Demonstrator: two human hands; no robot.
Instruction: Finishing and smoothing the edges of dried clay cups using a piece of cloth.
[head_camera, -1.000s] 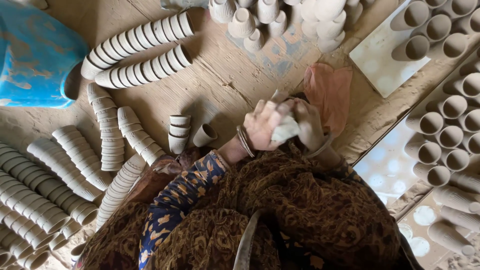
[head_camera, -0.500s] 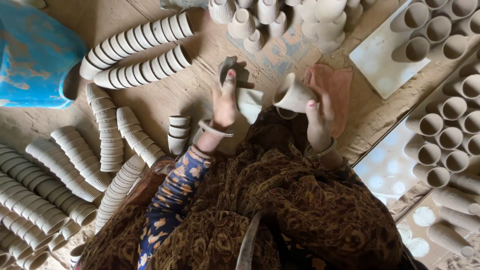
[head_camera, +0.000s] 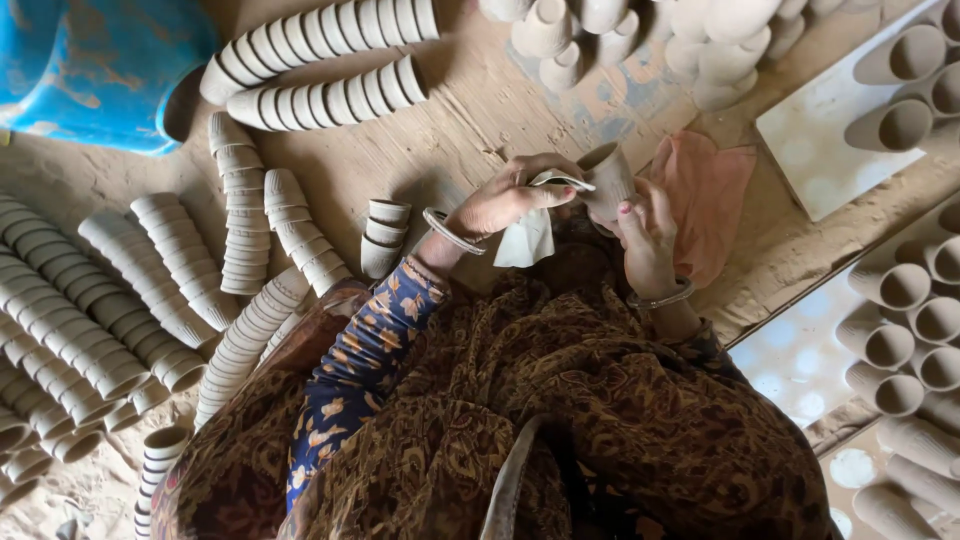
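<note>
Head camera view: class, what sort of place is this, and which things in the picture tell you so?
Most likely a pottery workshop. Long nested rows of unglazed clay cups lie on a dusty floor, and the person's right hand holds one clay cup while the left hand holds a white cloth against it.

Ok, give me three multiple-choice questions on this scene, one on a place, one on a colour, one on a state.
1. Where is the short cup stack?
A. left of the left hand
B. on the white board
C. inside the tub

2. What colour is the tub?
A. red
B. blue
C. green

3. What does the right hand hold?
A. nothing
B. a spoon
C. a clay cup

Answers: 1 A, it stands on the floor beside that wrist. 2 B, blue plastic at top left. 3 C, fingers wrap the cup.
</note>
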